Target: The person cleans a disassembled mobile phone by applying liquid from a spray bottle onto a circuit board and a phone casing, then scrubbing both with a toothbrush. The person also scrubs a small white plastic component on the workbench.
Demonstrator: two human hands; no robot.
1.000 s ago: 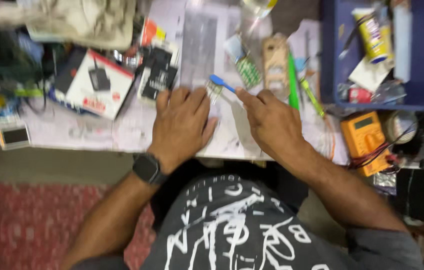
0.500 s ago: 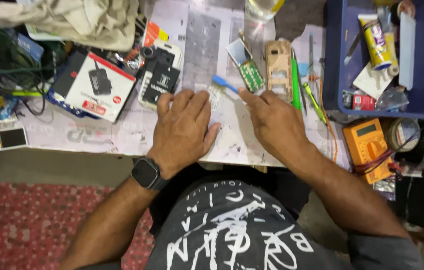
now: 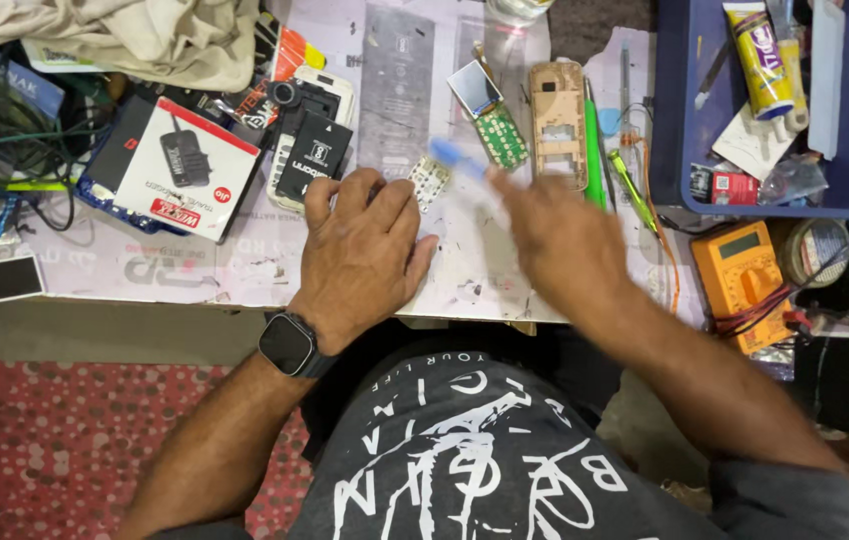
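left hand (image 3: 363,250): flat on the paper-covered bench (image 3: 195,280), palm down, fingers spread, gripping nothing; fingertips just beside a small white keypad piece (image 3: 432,181). black smartwatch (image 3: 290,345) on this wrist.
right hand (image 3: 557,237): motion-blurred, closed round the handle of a blue brush (image 3: 453,158); exact finger grip cannot be told through the blur.
blue brush: head points up and toward the left hand, over the paper between the two hands, just beside the keypad piece; contact with the paper cannot be told.
just beyond the right hand: green circuit board with small screen (image 3: 490,118), tan phone frame (image 3: 557,122) and green stick tool (image 3: 595,150), lying side by side.
just beyond the left hand: black battery (image 3: 313,157) on a white phone back; white box with red band (image 3: 188,170) further to its outer side.
outer side of right hand: orange multimeter (image 3: 740,275) with red leads, near the forearm; blue tray (image 3: 680,130) beyond it holding a glue tube (image 3: 760,58).
far outer side of left hand: small loose screen (image 3: 12,278) at the bench edge; beige cloth (image 3: 115,35) at the back.
in the way: parts crowd the far side of both hands; the blurred right hand hides the paper under it.
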